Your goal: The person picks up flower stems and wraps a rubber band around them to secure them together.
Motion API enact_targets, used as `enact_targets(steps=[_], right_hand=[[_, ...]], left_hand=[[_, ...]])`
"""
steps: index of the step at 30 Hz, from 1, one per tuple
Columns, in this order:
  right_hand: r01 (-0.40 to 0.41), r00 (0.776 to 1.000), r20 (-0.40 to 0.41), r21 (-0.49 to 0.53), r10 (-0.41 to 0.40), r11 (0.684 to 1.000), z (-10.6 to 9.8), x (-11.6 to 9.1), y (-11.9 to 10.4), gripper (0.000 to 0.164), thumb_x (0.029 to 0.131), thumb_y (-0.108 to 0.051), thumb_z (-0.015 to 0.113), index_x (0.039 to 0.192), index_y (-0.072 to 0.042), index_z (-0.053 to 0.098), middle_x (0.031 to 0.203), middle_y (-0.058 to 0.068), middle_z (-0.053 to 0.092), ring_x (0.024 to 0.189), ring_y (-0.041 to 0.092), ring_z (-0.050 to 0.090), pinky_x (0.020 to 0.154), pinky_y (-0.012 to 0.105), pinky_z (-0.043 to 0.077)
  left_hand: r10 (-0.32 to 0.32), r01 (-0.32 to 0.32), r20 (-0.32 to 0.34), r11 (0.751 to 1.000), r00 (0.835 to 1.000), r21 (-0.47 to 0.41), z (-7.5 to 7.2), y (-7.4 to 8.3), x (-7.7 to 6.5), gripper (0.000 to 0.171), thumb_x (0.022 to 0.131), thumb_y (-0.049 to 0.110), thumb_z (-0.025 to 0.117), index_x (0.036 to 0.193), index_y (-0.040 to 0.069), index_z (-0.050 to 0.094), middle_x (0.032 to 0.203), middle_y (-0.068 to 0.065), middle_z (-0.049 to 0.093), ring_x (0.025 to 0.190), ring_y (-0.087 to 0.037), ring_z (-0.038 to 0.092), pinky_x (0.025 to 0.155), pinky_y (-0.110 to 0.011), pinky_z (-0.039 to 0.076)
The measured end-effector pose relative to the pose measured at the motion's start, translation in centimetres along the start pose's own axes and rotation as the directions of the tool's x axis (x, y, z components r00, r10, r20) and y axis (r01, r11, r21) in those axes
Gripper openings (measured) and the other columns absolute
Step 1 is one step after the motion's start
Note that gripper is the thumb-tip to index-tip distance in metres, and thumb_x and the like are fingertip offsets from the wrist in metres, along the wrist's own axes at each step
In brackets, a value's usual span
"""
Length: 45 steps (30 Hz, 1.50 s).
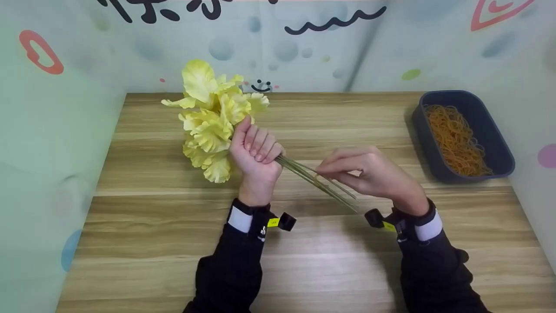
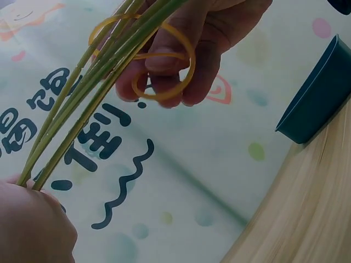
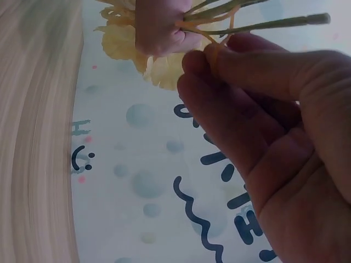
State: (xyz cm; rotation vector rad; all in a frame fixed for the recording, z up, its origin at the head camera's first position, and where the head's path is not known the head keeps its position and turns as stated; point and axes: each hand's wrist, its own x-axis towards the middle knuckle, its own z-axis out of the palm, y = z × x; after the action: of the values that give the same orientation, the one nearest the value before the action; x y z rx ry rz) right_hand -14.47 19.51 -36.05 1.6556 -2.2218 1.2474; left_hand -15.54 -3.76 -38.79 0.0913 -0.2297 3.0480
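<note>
My left hand (image 1: 258, 156) grips a bunch of yellow artificial flowers (image 1: 208, 126) by the upper stems, just under the blooms. The green stems (image 1: 308, 176) slant down to the right out of my fist. At their lower part my right hand (image 1: 369, 171) pinches an orange rubber band (image 2: 189, 60) between thumb and fingertips. In the left wrist view the band passes around the stems and curls in a loose loop beside them. In the right wrist view the pinched band (image 3: 232, 19) is stretched from the stems to my fingertips.
A dark blue plastic bin (image 1: 499, 143) stands at the right back of the wooden table (image 1: 152, 243). It holds a heap of orange rubber bands (image 1: 454, 141). A printed backdrop (image 1: 304, 65) rises behind the table, and more of it lines both sides.
</note>
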Motion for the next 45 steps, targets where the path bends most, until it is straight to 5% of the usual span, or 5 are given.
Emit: enact_targets(steps=[10,17,25,40,45], right_hand=[[-0.116,0.984,0.151,0.166,0.091,0.979,-0.2,-0.6,0.4,0.039,0.096,0.013,0.055,0.133,0.004,0.062,0.111,0.009,0.075,0.095,0.021,0.073,0.08,0.024,0.058],[-0.184,0.967,0.198,0.112,0.159,0.977,-0.2,-0.9,0.9,0.035,0.099,0.006,0.059,0.133,0.002,0.063,0.106,0.008,0.076,0.073,0.009,0.067,0.063,0.021,0.053],[-0.175,0.95,0.297,0.239,0.099,0.955,1.0,-0.4,1.2,0.02,0.098,0.004,0.061,0.109,-0.006,0.075,0.099,0.006,0.075,0.089,0.019,0.071,0.077,0.027,0.058],[-0.207,0.934,0.352,0.39,0.062,0.897,0.2,-1.1,1.6,0.029,0.093,0.006,0.057,0.118,-0.001,0.071,0.108,0.007,0.073,0.094,0.026,0.071,0.077,0.036,0.062],[-0.208,0.929,0.363,0.368,0.067,0.906,0.7,-0.8,1.6,0.025,0.096,0.007,0.061,0.114,-0.004,0.073,0.106,0.003,0.074,0.094,0.025,0.071,0.079,0.033,0.06]], left_hand=[[-0.013,0.014,0.021,0.999,1.0,-0.033,0.2,0.2,0.0,0.061,0.107,0.026,0.031,0.047,0.016,0.035,0.038,0.004,0.033,0.036,-0.005,0.014,0.032,-0.018,0.011],[-0.015,0.016,0.03,0.999,0.999,-0.038,0.3,0.2,0.0,0.061,0.107,0.027,0.031,0.047,0.016,0.035,0.038,0.004,0.033,0.036,-0.005,0.013,0.032,-0.018,0.01],[0.002,-0.001,0.032,1.0,1.0,-0.029,0.5,0.2,-0.2,0.06,0.107,0.026,0.032,0.048,0.016,0.036,0.038,0.004,0.034,0.036,-0.006,0.015,0.031,-0.019,0.012],[-0.006,0.007,0.038,0.999,0.999,-0.032,0.8,0.1,-0.3,0.06,0.107,0.026,0.031,0.048,0.017,0.035,0.039,0.005,0.032,0.036,-0.005,0.013,0.032,-0.018,0.011],[-0.023,0.025,0.042,0.999,0.999,-0.046,1.0,0.0,-0.4,0.06,0.107,0.027,0.031,0.048,0.016,0.035,0.038,0.005,0.032,0.036,-0.005,0.013,0.032,-0.018,0.01]])
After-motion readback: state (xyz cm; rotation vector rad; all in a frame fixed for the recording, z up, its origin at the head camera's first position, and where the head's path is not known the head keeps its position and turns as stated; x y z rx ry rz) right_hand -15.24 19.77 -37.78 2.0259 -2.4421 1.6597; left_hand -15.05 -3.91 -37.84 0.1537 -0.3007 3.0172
